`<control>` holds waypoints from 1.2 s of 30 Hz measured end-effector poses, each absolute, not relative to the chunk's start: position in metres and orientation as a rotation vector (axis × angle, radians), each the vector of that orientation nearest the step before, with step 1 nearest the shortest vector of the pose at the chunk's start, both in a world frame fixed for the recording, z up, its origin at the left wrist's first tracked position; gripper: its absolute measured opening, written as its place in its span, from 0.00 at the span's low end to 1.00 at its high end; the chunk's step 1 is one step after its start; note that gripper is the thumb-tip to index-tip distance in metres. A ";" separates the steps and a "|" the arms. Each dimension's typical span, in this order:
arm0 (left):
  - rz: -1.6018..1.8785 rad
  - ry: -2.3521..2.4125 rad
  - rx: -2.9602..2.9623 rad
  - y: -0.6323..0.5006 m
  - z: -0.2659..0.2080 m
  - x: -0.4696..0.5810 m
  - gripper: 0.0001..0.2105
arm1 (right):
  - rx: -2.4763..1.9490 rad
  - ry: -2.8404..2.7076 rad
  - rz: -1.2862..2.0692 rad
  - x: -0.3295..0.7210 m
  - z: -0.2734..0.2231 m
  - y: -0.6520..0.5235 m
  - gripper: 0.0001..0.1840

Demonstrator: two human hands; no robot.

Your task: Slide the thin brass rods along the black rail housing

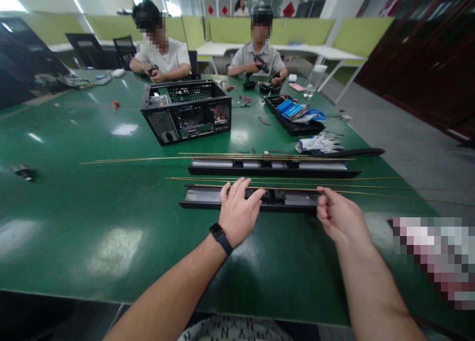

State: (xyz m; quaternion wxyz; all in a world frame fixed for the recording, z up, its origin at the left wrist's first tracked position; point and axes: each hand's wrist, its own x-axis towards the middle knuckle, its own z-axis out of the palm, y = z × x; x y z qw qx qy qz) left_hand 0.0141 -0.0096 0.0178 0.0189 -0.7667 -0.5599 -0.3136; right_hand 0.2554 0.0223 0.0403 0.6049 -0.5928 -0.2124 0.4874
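My left hand [240, 210], wearing a dark watch [221, 237], lies over the nearer black rail [202, 196] with its fingers spread. Its fingertips reach the far edge of the rail, near the black blocks [279, 196] inside the channel. At the rail's right part, my right hand [339, 213] is closed, thumb and index finger pinching a thin brass-coloured rod [297, 189]. More long thin rods [374, 184] lie just beyond. Farther off, a second black rail [274, 172] runs parallel, with rods [141, 160] along its top.
An open black computer case [187, 113] stands beyond the rails. To its right are a black tray [297, 128] with blue items and white gloves [321, 143]. Two people [161, 59] sit across the green table [74, 192]; one holds a power drill [261, 64]. A clear bottle [315, 79] stands far right.
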 end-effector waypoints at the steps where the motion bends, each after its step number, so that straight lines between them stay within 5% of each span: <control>1: -0.969 -1.740 -2.383 -0.010 0.018 0.014 0.14 | -1.377 -0.497 1.126 0.256 0.040 0.022 0.04; 19: -0.956 -1.753 -2.381 -0.010 0.019 0.014 0.13 | -1.365 -0.558 1.100 0.257 0.034 0.023 0.04; 36: -0.944 -1.752 -2.375 -0.010 0.019 0.015 0.13 | -1.355 -0.909 1.324 0.229 0.028 0.008 0.19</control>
